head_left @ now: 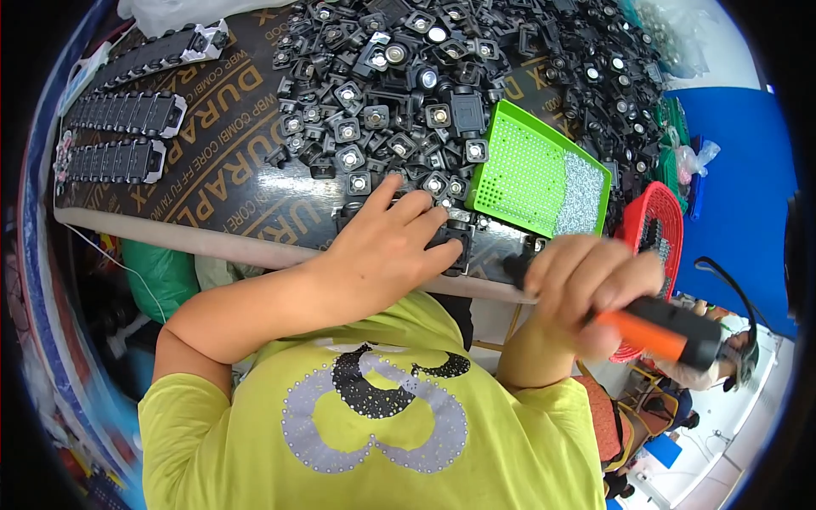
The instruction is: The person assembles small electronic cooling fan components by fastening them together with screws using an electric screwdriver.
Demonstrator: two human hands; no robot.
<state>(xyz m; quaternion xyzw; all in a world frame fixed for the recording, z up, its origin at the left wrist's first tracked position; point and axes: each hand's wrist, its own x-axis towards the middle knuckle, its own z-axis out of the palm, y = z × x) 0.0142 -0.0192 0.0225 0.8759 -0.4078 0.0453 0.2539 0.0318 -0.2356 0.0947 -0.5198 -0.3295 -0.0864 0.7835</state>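
Observation:
My left hand (387, 234) lies over a black plastic assembly (460, 257) at the table's near edge, its bent fingers and thumb gripping it; the hand covers most of that piece. To the right, my right hand (586, 285) is wrapped round an orange-and-black electric screwdriver (650, 331), raised above the table edge and somewhat blurred. The tool's black front end points left toward the assembly, and a dark strap or cord loops from its back end. Beyond my hands spreads a large heap of small black plastic parts (399, 110) with round silvery discs.
A green perforated tray (523, 157) holds many small silvery screws (582, 191). Beside it stands a red basket (671, 221) with dark pieces. Three rows of joined black parts (115, 161) lie at the left on the brown printed board (246, 191). Other people are at the lower right.

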